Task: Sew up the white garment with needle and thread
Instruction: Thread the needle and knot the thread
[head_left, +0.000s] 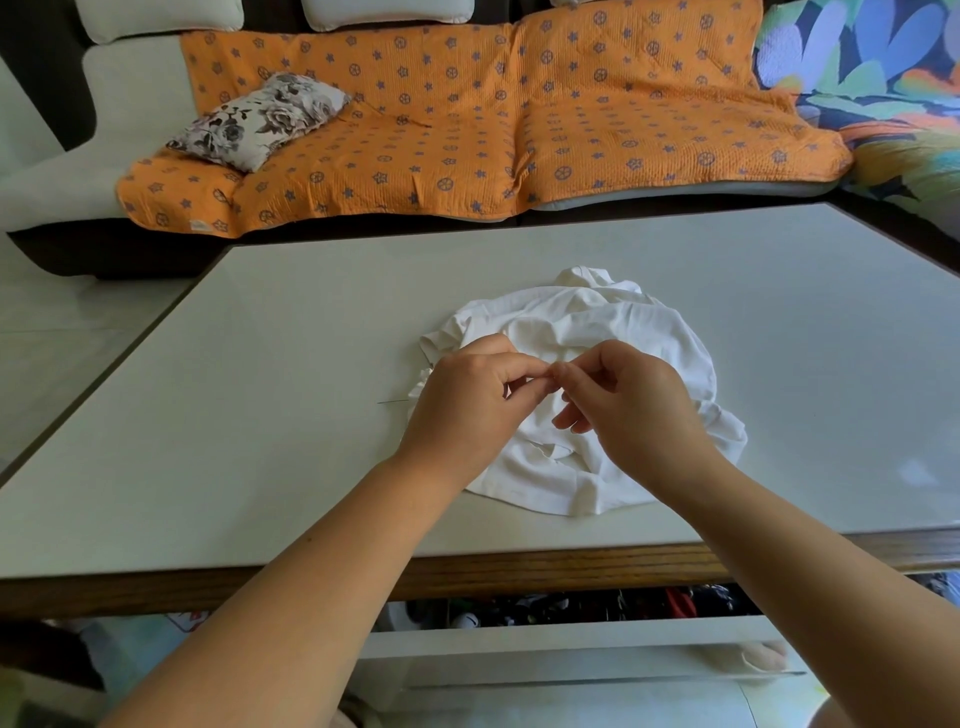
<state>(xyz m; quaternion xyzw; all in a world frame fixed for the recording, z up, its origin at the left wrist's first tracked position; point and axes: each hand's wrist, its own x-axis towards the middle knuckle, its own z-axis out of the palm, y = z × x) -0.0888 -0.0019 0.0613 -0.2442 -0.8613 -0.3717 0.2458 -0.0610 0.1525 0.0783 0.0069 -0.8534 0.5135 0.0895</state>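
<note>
The white garment (597, 322) lies crumpled in a loose heap near the middle of the pale worktop (260, 364), its hem towards the near edge. Both hands hover over the heap's near-left part. The left hand (467, 410) has its fingers curled in, thumb and forefinger pressed together. The right hand (634, 410) pinches in the same way, its remaining fingers hanging loosely bent below. The two pinches meet tip to tip above the cloth; whatever sits between them is too fine to make out. A thin needle (393, 401) shows just left of the left hand, pointing away from it over the bare worktop; whether the hand holds it or it merely lies there cannot be told.

Under the near edge of the worktop a drawer (571, 639) stands open with small mixed items inside. Beyond the worktop stands a sofa under an orange patterned cover (467, 104), with a floral cushion (260, 119) on its left part.
</note>
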